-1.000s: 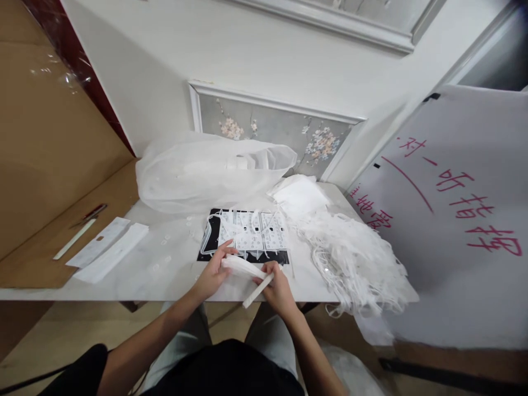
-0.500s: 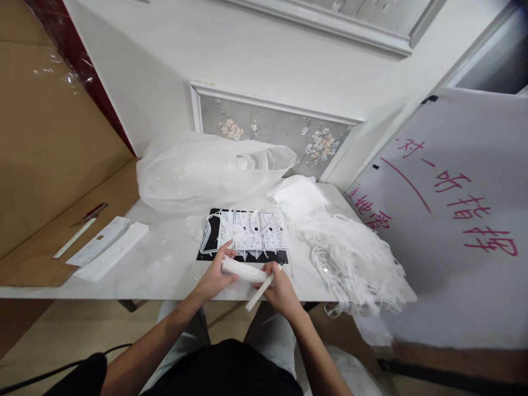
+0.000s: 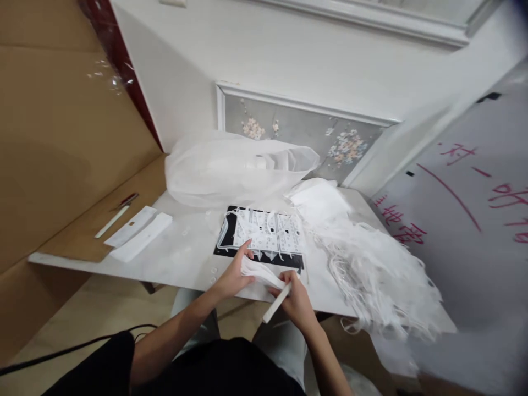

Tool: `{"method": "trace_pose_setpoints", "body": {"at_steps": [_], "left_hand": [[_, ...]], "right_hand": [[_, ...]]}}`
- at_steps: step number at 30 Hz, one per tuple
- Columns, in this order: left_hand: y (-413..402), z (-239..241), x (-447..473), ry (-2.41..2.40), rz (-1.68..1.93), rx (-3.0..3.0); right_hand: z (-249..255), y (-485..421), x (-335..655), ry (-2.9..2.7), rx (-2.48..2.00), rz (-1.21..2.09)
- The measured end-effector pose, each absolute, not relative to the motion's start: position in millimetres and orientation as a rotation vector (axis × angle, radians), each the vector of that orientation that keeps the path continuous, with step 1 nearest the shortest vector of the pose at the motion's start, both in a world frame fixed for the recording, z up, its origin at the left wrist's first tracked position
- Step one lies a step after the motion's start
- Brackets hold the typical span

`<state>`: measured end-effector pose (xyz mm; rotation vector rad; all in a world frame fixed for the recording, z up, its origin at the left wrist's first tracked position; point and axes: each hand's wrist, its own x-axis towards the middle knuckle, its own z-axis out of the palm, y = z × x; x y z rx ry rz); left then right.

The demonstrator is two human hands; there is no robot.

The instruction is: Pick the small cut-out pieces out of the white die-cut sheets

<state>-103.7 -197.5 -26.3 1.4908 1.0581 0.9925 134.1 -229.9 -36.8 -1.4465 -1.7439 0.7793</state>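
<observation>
Between my two hands, near the table's front edge, is a stack of thin white sheets (image 3: 260, 271), bent and slightly fanned. My left hand (image 3: 236, 275) grips its left end between thumb and fingers. At the right end my right hand (image 3: 293, 294) is closed on the stack, and a narrow white strip (image 3: 276, 303) also sticks out of that hand toward me. Just beyond lies a black board (image 3: 226, 250) bearing clear plastic pieces and white cards with printed marks (image 3: 268, 230).
A big heap of white strings and sheets (image 3: 383, 275) covers the table's right side. A translucent white bag (image 3: 206, 170) lies at the back. To the left are white folded cards (image 3: 142, 236), a pale strip (image 3: 112, 221), a red cutter (image 3: 130, 199) and cardboard (image 3: 74, 236).
The view has turned left, so everything appears shifted right. The sheets in my hands look more fanned at the left end; both hands keep their hold.
</observation>
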Motion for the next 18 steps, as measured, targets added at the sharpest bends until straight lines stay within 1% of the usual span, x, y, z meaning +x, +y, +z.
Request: {"method": "trace_pose_setpoints", "body": {"at_steps": [6,9,12,15,18], "left_hand": [[-200.4,-16.7,-107.6,1.135,0.955,1.585],[-202.9,-2.9,-118.5,1.162,0.871,1.672],[-205.3,16.1,-140.0,1.185,0.845,1.698],[-213.2,31.1,-176.7,1.255,0.973,1.636],[-230.7,33.5,-225.5,1.39,1.163,1.401]], "right_hand": [[-32.5,-231.2,141.7,-1.688,-1.425,0.838],[-27.2,-230.6,143.6,-1.614,-1.421,0.874],[-10.3,-219.1,136.1,-1.49,-1.361,0.938],[15.5,-190.3,106.2,-1.442,-1.271,1.072],[33.6,-149.9,44.1,-1.514,-1.156,1.156]]}}
